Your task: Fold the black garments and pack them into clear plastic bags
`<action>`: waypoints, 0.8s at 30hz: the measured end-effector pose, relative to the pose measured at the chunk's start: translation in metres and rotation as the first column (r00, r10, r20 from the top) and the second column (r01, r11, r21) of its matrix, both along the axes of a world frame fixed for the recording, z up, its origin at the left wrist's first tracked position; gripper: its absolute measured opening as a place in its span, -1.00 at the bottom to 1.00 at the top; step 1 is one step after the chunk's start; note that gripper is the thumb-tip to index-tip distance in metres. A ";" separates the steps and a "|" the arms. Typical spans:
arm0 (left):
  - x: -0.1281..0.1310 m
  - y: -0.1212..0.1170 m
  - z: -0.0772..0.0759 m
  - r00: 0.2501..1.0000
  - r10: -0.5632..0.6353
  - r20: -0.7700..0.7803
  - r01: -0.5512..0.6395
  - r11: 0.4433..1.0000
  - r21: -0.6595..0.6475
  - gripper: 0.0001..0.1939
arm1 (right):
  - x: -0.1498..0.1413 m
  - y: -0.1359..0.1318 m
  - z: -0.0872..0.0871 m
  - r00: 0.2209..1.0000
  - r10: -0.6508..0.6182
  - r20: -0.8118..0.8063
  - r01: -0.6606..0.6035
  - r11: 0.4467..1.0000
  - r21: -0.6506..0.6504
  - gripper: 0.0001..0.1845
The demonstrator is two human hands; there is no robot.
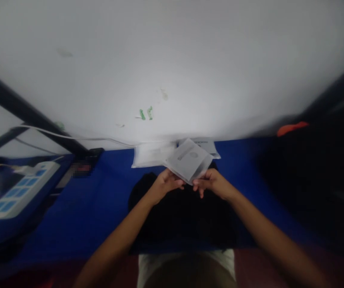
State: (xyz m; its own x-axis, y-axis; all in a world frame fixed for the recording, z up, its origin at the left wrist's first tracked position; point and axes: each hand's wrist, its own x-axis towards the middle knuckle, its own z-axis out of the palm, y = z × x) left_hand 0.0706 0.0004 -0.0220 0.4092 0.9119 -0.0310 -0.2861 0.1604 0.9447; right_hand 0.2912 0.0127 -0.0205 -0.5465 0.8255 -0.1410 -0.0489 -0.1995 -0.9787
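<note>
Between my two hands a clear plastic packet [189,159] with a white printed card inside is held tilted above the blue surface. My left hand [166,185] pinches its left lower edge. At its lower right edge, my right hand [212,183] grips it with thumb and fingers. The lettering on the card is blurred. Behind it, partly covered, lie a pale flat packet [150,155] on the left and a similar printed packet [210,147] on the right, both against the wall.
A white power strip [23,191] with blue sockets lies at left. A white cable [99,139] runs along the wall [190,72]. Dark cloth [184,224] covers the blue surface [93,216] under my hands. A dark bulk fills the right side, with an orange item [292,128] beside it.
</note>
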 end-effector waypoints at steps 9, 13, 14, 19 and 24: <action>0.004 -0.004 -0.009 0.964 -0.159 -0.214 0.136 0.984 -0.115 -0.57 | -0.006 -0.001 -0.009 0.982 0.180 0.050 -0.181 0.983 0.015 -0.64; 0.005 -0.005 -0.009 0.972 -0.126 -0.197 0.109 0.990 -0.093 -0.59 | -0.010 -0.006 -0.010 0.991 0.132 0.029 -0.132 0.991 -0.031 -0.61; 0.005 -0.005 -0.009 0.972 -0.118 -0.203 0.104 0.992 -0.078 -0.59 | -0.012 -0.007 -0.009 0.994 0.107 0.019 -0.106 0.993 -0.046 -0.61; 0.004 -0.003 -0.009 0.969 -0.067 -0.237 0.057 0.997 -0.050 -0.62 | -0.022 -0.012 -0.003 0.991 -0.123 -0.054 0.111 0.978 -0.179 -0.65; 0.002 -0.002 -0.011 0.967 -0.023 -0.253 0.003 0.997 -0.079 -0.62 | -0.018 0.000 -0.004 0.916 -0.390 -0.093 0.364 0.907 -0.211 -0.64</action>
